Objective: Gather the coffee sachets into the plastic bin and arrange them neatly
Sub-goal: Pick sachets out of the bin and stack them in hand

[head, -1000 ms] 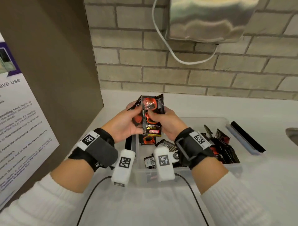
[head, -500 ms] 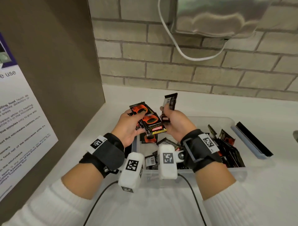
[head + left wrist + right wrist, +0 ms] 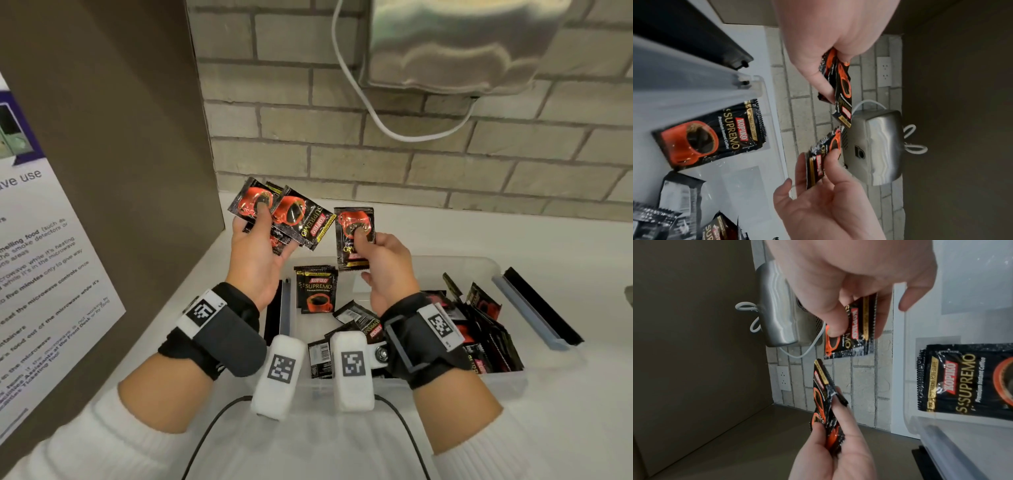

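the left hand (image 3: 255, 260) is raised above the left end of the clear plastic bin (image 3: 493, 270), its thumb and fingers clamped on a fanned bunch of coffee sachets (image 3: 284, 217), the thumb pressed on the printed red cup of the top-left one; the right hand (image 3: 385, 267) is just beside it, thumb and fingers pinching a single sachet (image 3: 352, 236) held upright, apart from the bunch; in the left wrist view the same bunch (image 3: 835, 84) shows edge-on between thumb and forefinger, and in the right wrist view the single sachet (image 3: 857, 331) sits between thumb and fingers while the little finger stands free; inside the bin a small neat stack of sachets (image 3: 317, 289) lies face up at the far left corner; more loose sachets (image 3: 479, 329) lie jumbled at the right end and under the wrists; the bin's lid clips hang open on both ends; the bin stands on a white counter (image 3: 565, 428) against a brick wall (image 3: 445, 164); a metal wall unit (image 3: 455, 44) with a white cable (image 3: 383, 120) hangs above; a printed notice (image 3: 44, 274) is fixed on the brown panel at left.
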### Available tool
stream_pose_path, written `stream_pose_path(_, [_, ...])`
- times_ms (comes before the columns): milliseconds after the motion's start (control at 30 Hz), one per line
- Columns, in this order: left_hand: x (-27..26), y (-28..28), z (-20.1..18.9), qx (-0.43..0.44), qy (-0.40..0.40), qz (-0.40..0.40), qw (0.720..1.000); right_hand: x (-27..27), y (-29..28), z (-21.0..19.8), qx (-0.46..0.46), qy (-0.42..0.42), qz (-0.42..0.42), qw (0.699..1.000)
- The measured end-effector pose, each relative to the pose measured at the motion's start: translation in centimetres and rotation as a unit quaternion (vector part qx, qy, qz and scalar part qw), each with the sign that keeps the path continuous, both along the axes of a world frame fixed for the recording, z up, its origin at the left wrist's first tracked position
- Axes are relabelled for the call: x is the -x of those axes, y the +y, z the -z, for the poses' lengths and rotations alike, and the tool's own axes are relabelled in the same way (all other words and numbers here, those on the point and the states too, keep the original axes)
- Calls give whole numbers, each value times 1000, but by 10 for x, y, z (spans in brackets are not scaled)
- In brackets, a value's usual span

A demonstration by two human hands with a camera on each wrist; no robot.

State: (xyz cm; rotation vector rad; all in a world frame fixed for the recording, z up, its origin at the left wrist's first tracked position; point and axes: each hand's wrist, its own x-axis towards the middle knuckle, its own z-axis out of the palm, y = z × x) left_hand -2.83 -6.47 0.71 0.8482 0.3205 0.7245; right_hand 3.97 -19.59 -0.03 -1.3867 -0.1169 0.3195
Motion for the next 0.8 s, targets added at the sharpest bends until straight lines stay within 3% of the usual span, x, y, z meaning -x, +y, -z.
stream_pose_path(200, [1, -4, -10, 0, -8, -77, 997, 12, 1, -6, -124, 41, -71, 989])
stream_pose_path(367, [4, 3, -26, -5, -22, -91, 996, 22, 6, -17, -158, 38, -141, 977])
stream_pose_path(600, [7, 2, -26, -16, -46, -82, 995, 18, 4, -19, -220, 18, -51, 974])
stream_pose_path(800, [5, 5, -30, 6, -30, -107, 994, 16, -1, -20, -327, 78, -94, 937])
